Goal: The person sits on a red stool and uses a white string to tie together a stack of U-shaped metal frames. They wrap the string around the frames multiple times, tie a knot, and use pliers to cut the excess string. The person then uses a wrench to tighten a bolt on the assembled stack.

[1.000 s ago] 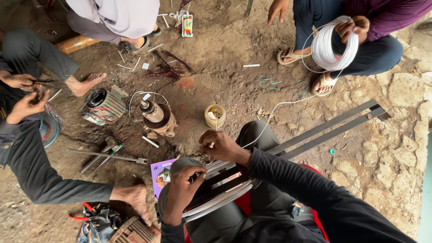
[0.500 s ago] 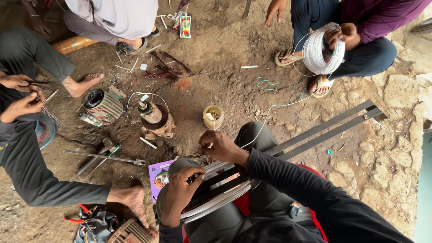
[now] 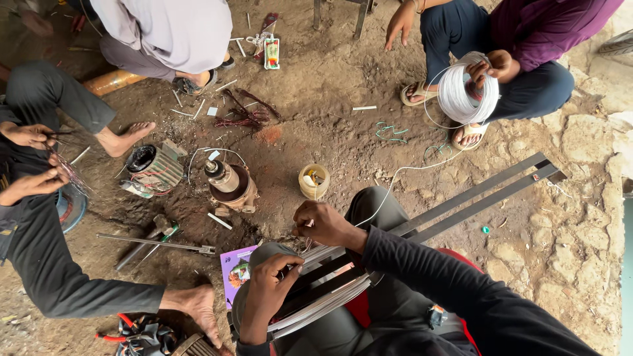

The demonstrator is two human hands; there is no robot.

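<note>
Resting across the lap for support, the winding frame [image 3: 330,290] is steadied by the left hand [image 3: 267,290], its grip closed on the rim, while the white wire [image 3: 395,178] is pinched by the right hand [image 3: 323,224].

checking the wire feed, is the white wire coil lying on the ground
No, the white wire coil is held up in another person's hand, with a strand running down toward the wearer's right hand.
</note>
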